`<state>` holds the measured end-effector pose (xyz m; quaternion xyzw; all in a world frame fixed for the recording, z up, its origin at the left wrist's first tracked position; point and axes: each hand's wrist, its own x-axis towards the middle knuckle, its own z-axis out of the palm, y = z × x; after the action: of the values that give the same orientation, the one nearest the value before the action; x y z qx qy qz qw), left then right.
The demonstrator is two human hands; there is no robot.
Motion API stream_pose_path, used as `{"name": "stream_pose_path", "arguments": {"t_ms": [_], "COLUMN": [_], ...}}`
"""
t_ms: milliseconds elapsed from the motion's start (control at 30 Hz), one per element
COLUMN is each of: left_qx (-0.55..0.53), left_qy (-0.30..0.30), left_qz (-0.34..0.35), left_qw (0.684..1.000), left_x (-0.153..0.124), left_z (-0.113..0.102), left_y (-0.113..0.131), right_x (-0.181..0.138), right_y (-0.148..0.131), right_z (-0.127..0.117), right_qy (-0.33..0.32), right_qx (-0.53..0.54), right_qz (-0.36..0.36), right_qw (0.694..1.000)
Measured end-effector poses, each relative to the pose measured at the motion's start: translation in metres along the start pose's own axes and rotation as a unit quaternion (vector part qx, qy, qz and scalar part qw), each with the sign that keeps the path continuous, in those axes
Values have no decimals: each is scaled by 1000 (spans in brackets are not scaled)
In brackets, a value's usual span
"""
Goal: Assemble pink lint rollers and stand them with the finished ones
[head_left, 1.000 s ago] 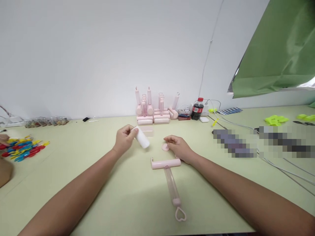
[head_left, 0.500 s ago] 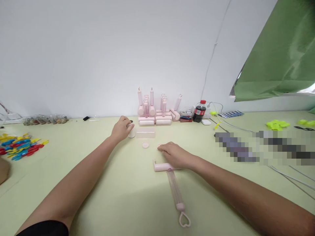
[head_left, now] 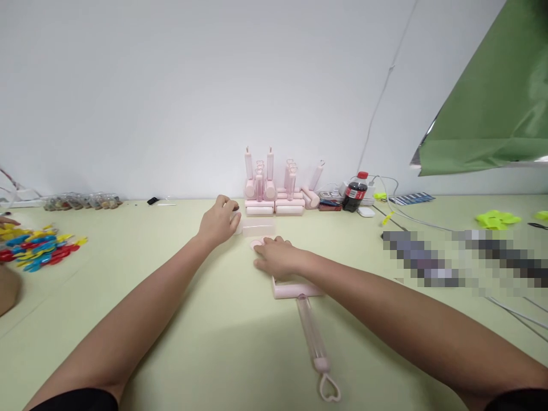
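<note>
My left hand (head_left: 219,221) is closed around a white roll (head_left: 238,222) standing on the table, mostly hidden by the fingers. A clear pink rectangular cover (head_left: 258,227) lies just right of it. My right hand (head_left: 279,260) reaches over a small pink round cap (head_left: 256,244), its fingertips at the cap's edge and its fingers apart. Below that hand lies a pink lint roller frame (head_left: 293,291), partly covered by the hand. Its clear tubular handle (head_left: 311,328) points toward me and ends in a heart-shaped loop (head_left: 329,388).
Several pink lint rollers (head_left: 274,206) are stacked against the wall. A cola bottle (head_left: 355,192) and cables stand right of them. Colourful plastic pieces (head_left: 38,248) lie at left, with a person's hand (head_left: 7,221) near them. Yellow-green pieces (head_left: 498,220) are at far right.
My right hand has moved left from above the lint roller frame to the pink round cap. My left hand stays at the white roll. The view has shifted slightly.
</note>
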<state>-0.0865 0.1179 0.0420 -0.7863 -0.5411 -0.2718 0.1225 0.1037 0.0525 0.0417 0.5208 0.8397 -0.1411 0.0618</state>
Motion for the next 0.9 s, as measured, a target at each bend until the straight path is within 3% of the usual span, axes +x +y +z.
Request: {"name": "stream_pose_path", "arguments": {"t_ms": [167,400,733,900], "left_qx": [5,23,40,30], "left_qy": [-28,-239,-297,-295], "left_qz": [55,49,-23,-34], "left_qw": [998,970,954,954], "left_x": [-14,-32,-17,-13], "left_z": [-7,-5,13,15], "left_y": [18,38,44,38], "right_x": [5,9,20,24], "right_y": [-8,-10,-17,-19], "right_z": [0,8,9,9], "right_qy": [1,37,65,57], "right_qx": [4,7,4,-5], "right_qz": [23,31,58,69], "right_qw": [1000,999,996,996]}}
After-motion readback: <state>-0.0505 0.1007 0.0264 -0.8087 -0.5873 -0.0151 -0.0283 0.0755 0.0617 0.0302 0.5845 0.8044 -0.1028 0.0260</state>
